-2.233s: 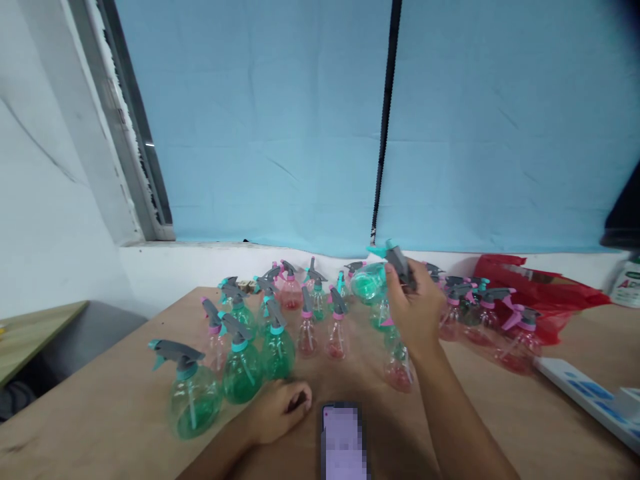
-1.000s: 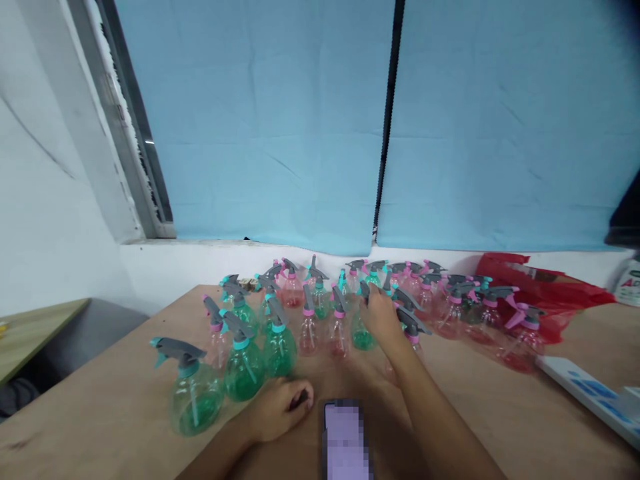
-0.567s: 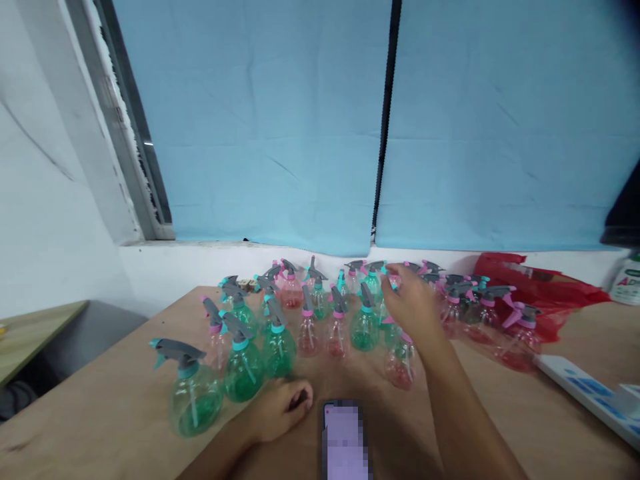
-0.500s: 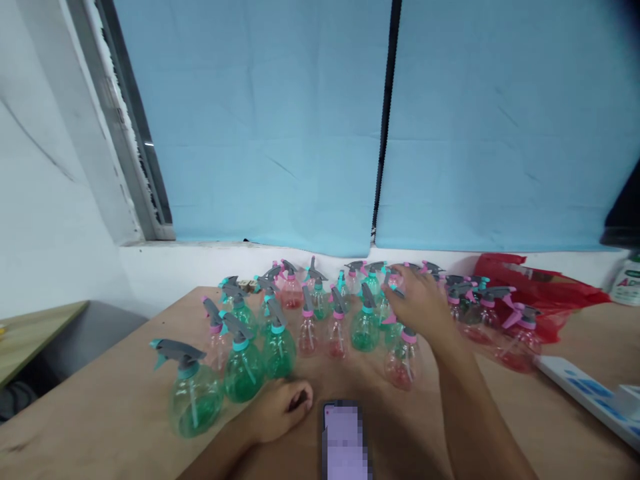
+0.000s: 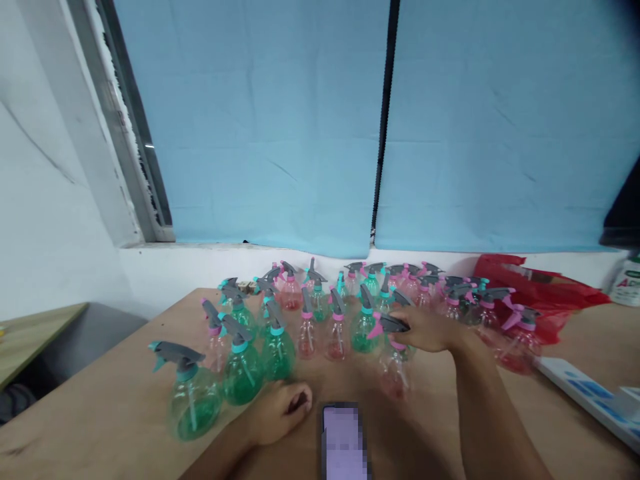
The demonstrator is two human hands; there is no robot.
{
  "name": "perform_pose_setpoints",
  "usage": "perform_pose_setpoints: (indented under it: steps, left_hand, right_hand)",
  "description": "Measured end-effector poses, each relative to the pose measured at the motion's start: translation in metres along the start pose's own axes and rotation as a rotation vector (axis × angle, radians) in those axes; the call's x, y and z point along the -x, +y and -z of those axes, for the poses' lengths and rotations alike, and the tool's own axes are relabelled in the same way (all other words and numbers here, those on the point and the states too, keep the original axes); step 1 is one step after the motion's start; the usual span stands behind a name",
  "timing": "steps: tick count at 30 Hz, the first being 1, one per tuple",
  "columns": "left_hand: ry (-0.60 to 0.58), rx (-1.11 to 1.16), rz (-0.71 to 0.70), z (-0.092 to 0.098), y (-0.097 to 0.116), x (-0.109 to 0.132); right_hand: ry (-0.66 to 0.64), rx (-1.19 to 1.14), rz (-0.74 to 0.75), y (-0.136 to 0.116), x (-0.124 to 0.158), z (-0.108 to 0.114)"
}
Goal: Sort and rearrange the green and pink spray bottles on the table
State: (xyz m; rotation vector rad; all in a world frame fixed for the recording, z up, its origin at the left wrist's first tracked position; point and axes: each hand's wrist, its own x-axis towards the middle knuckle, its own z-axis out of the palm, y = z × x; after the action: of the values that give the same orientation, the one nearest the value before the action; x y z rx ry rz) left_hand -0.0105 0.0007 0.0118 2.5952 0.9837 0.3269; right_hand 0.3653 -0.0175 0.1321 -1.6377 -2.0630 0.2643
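Right hand [image 5: 425, 327] is grasping the grey head of a pink-collared spray bottle [image 5: 393, 377], fingers wrapping round its back end. That bottle is sitting right of centre, toward the near side of the crowd; its body is blurring, so can't tell if the base is touching down. Left hand [image 5: 277, 412] is resting near the front, curling into a loose fist, just beside a green spray bottle [image 5: 243, 373].

Surface: brown wooden table [image 5: 115, 393], its far side running up near a white wall [image 5: 175, 267]. More spray bottles [image 5: 337, 343], green-tinted and pink-tinted with grey heads, are standing in loose rows across the middle and back, trigger heads pointing various ways. Phone [image 5: 344, 440] is lying between the forearms, screen glowing pale purple, partly pixelated. On the right, a crumpled red plastic bag [image 5: 545, 300] is lying behind the pink bottles; a white box [image 5: 585, 393] with blue patches is lying nearer, running out of view. White labelled bottle [image 5: 627, 283] is standing at the far right edge.

Room: blue curtain [image 5: 260, 133] is hanging in two panels, dark strip [image 5: 385, 113] showing between them. Window frame [image 5: 131, 133] is leaning into view at left. Lower wooden tabletop [image 5: 40, 337] is jutting in at far left.
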Motion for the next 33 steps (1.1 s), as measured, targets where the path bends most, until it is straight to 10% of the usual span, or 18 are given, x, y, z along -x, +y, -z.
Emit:
perform_pose_setpoints:
  steps: [4,12,25,33]
  left_hand:
    - [-0.001,0.002,0.002,0.0,0.001,0.0]
    - [-0.012,0.007,0.015,0.002,0.004,0.0]
    - [-0.01,-0.004,-0.007,0.001,0.0,0.0]
    - [0.0,0.001,-0.003,0.003,0.003,0.0]
  right_hand:
    - [-0.213,-0.164,0.24,-0.043,-0.004,-0.004]
    - [-0.159,-0.345,0.428,-0.076,-0.031,-0.057]
    - [0.096,-0.696,0.323,-0.063,-0.046,-0.144]
    - [-0.015,-1.111,0.245,-0.068,-0.05,-0.149]
